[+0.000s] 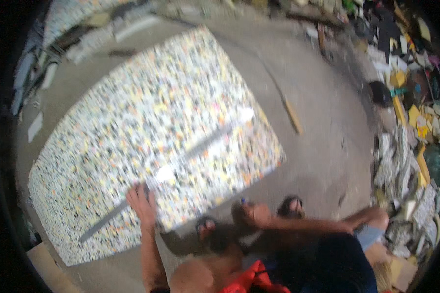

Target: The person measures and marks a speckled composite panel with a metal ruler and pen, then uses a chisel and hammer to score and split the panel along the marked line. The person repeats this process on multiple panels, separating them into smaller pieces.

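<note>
A large slab of speckled, multicoloured foam (146, 97) lies flat on the floor in front of me. Across its near part runs a long grey metal straightedge (208, 142), slanting from lower left to upper right, with bright glare on it. My left hand (142, 201) presses down on the straightedge around its middle, fingers stretched out over it. Off the slab's near edge, my right hand (254, 215) is closed, and a small dark blue tip pokes out of it. Blur hides what that item is.
On the floor right of the slab lies a long thin tool with a wooden handle (293, 116). Foam scraps (420, 122) pile up along the right side. More offcuts and another speckled foam piece (73, 17) are at the far left. My sandalled feet (291, 207) stand near the slab.
</note>
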Available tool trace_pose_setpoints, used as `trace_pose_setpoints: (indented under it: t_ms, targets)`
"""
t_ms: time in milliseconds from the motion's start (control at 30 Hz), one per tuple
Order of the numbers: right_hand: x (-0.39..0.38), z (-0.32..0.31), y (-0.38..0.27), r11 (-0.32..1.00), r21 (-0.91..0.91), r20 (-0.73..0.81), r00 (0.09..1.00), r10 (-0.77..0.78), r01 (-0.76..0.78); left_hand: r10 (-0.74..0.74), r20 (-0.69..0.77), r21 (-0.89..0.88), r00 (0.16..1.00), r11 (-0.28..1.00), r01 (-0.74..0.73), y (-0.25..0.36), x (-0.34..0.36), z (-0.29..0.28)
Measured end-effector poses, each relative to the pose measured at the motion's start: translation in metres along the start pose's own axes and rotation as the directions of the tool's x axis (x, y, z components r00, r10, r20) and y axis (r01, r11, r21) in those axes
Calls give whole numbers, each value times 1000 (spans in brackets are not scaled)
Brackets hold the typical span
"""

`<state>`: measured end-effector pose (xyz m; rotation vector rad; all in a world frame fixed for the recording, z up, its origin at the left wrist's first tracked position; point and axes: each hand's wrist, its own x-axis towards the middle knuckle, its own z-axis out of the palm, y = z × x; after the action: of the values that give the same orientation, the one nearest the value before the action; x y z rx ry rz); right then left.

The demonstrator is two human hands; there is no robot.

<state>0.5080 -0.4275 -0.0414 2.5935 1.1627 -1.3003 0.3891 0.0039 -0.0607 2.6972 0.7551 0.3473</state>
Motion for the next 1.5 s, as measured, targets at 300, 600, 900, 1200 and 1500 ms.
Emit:
trace_pose_setpoints:
  t_ms: [300,600,900,1200,1500]
  targets:
    - [7,-49,8,892,301,-403,893,-203,338,195,-32,-21,980,980,-195,-1,11,-19]
    - [85,-215,-18,898,102,-788,586,-189,427,296,72,40,953,953,-299,-19,84,-56]
    - [168,-259,-36,938,166,-822,569,-40,305,365,-98,231,926,913,-335,-61,240,-64]
    - [327,-351,-22,992,-76,-896,429,-112,100,294,-105,315,950,916,-249,-91,346,-19]
    - [370,-394,-30,991,27,-777,621,103,-130,156,-108,250,982,960,-125,-91,357,22]
